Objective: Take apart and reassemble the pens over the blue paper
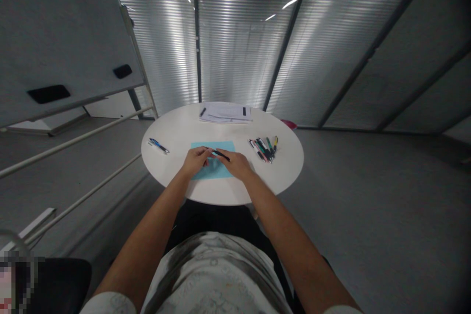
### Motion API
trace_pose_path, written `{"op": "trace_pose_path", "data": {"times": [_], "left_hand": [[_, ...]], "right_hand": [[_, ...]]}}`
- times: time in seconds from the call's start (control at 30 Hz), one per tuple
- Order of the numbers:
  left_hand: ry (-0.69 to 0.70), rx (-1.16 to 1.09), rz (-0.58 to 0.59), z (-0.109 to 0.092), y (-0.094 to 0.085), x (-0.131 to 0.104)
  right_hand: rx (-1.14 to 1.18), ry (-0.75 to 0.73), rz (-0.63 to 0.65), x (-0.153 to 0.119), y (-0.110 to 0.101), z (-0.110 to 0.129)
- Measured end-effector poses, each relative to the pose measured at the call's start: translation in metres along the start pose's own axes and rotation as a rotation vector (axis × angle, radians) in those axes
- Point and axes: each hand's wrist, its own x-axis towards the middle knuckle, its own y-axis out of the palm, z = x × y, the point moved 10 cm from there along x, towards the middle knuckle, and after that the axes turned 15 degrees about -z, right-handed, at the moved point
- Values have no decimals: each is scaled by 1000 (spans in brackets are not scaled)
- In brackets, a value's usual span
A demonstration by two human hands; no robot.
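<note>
- Blinds (235, 49) w/ dark uprights across the back, behind the counter.
- Grey board (62, 24) on a pale frame, upper L, w/ 2 dark pads near its lower edge.
- Counter (176, 125): white, oval in this view, person right up at its near edge.
- Blue sheet (222, 172) flat on the counter, nr the middle, under the hands.
- Paper stack (224, 113) at the far edge, beyond the sheet; a dark pen (202, 112) lies at its L end.
- R hand (236, 163) closed round the black pen, over the sheet's R side.
- L hand (196, 159) over the sheet's L side, fingertips narrow at the pen's L end; too small/dim to tell if they grip it.
- Pen group (264, 150), mixed colours, bunched R of the sheet, well apart from L-side pens (158, 145).
- Black pen (221, 155) btwn both hands, above the sheet, slanting down to R.
</note>
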Motion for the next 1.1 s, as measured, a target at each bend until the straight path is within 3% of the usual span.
{"op": "trace_pose_path", "data": {"times": [0.2, 0.87, 1.1], "left_hand": [[-22, -12, 22, -1, 3, -1], [-59, -118, -44, 9, -2, 4], [-51, -140, -125, 14, -9, 8]], "right_hand": [[42, -63, -35, 0, -4, 8], [-55, -55, 6, -1, 2, 2], [-82, -48, 9, -2, 3, 1]]}}
